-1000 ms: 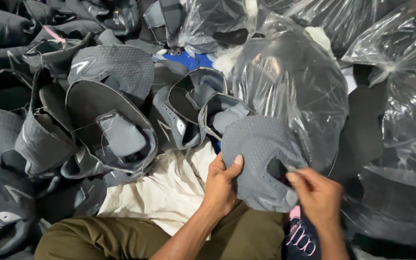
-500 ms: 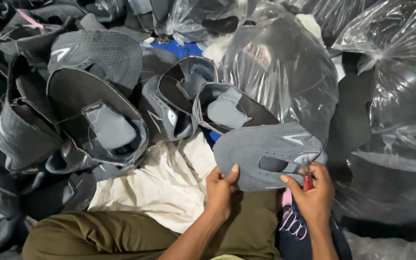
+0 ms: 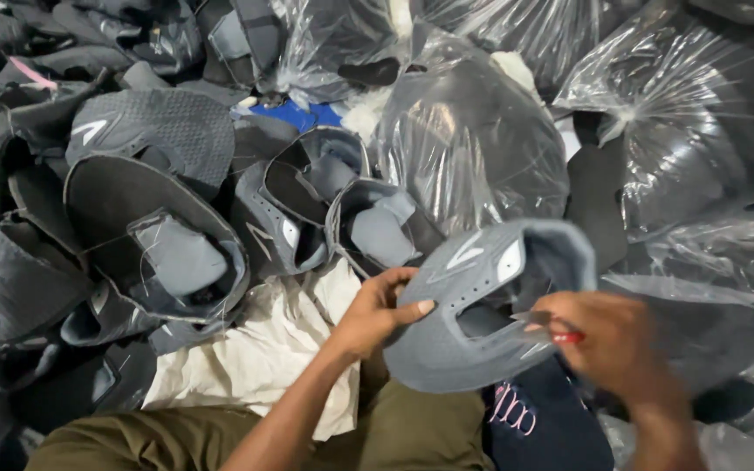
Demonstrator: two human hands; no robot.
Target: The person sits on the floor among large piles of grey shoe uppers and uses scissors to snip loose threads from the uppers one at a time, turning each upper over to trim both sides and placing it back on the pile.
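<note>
Change: half a second ago the grey fabric shoe upper (image 3: 473, 310) lay flatter and lower between the hands; now its far end is lifted and curled, showing the padded collar. The right hand has moved across it and is blurred.
Left hand (image 3: 375, 312): closed on the upper's edge at 9 o'clock, thumb on top, fingers underneath.
Right hand (image 3: 608, 342): at 3 o'clock of the upper, fingers curled narrowly around a small tool with a red handle (image 3: 566, 336); its metal tip touches the upper by the opening.
Where: the upper sits over the lap, above the olive-green trousers (image 3: 412, 436), at the middle of the view.
Axis: long axis runs from 7 o'clock to 1 o'clock; the collar end points to 1 o'clock, the rounded toe end to 7.
Texture: knit-like matt grey, pale stripe marks, soft lining.
Around: pile of similar dark grey uppers (image 3: 159, 244) from 9 to 11 o'clock; crinkled clear plastic bags (image 3: 473, 139) from 12 to 3; cream cloth (image 3: 263, 358) at 8.
</note>
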